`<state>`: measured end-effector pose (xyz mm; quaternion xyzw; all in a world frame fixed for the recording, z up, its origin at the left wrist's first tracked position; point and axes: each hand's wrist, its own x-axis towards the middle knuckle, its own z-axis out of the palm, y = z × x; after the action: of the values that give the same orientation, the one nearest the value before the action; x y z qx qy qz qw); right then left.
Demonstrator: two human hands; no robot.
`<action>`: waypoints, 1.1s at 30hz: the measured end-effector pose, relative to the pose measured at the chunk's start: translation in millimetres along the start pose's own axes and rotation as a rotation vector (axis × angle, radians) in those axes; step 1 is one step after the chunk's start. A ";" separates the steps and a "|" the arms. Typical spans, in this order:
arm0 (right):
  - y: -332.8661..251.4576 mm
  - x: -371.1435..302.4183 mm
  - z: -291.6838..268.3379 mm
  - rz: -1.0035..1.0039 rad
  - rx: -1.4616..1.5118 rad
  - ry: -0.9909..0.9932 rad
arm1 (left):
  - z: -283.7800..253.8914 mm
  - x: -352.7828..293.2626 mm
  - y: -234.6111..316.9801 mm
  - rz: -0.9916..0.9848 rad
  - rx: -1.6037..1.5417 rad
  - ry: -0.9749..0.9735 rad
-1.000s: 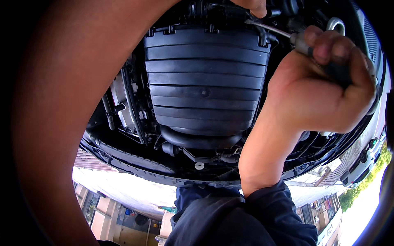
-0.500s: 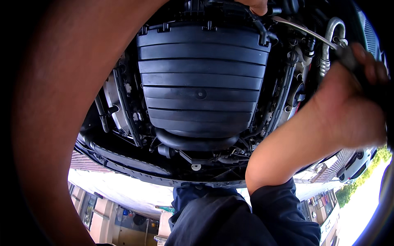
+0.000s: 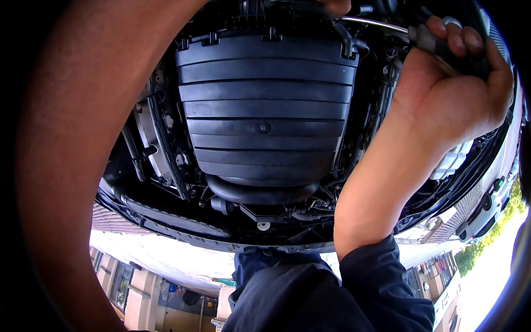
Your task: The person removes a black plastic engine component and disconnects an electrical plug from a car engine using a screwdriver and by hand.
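Right hand [image 3: 462, 91] has its grip wrapped round the handle of a thin-shafted tool [image 3: 423, 40], near the upper right corner of the ribbed black cover [image 3: 265, 105]; full-palm hold likely for leverage, shaft aimed left; left hand [image 3: 336, 6] near shaft's end, maybe to guide it; frame edge crops it, can't tell its grip.

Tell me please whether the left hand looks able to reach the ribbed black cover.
Probably yes: the left hand is near the far edge of the ribbed black cover, nothing lies over its top, and the right hand is off to one side.
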<state>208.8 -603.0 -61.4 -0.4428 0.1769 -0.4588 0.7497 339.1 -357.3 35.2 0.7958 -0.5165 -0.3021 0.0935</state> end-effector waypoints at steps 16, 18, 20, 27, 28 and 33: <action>21.5 -35.2 35.9 -0.354 -0.262 -0.097 | -6.8 17.5 6.5 0.031 0.040 -0.021; 19.6 -40.1 32.9 -0.254 -0.130 0.009 | -10.0 22.1 10.1 0.027 0.062 -0.031; 20.3 -40.4 24.9 -0.212 -0.055 0.077 | -8.5 36.2 8.5 0.053 0.069 -0.049; 17.0 -27.0 39.4 -0.124 -0.015 0.002 | -16.4 66.5 10.7 0.060 0.155 -0.118; 19.1 -25.1 40.5 -0.127 -0.027 -0.004 | -16.6 72.6 9.5 0.079 0.167 -0.129; 14.1 -15.6 23.5 -0.010 0.079 0.013 | -9.9 112.6 10.7 0.162 0.233 -0.174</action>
<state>224.0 -575.4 -62.4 -0.4107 0.1612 -0.4722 0.7632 368.6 -462.6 4.8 0.7279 -0.6166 -0.2992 -0.0205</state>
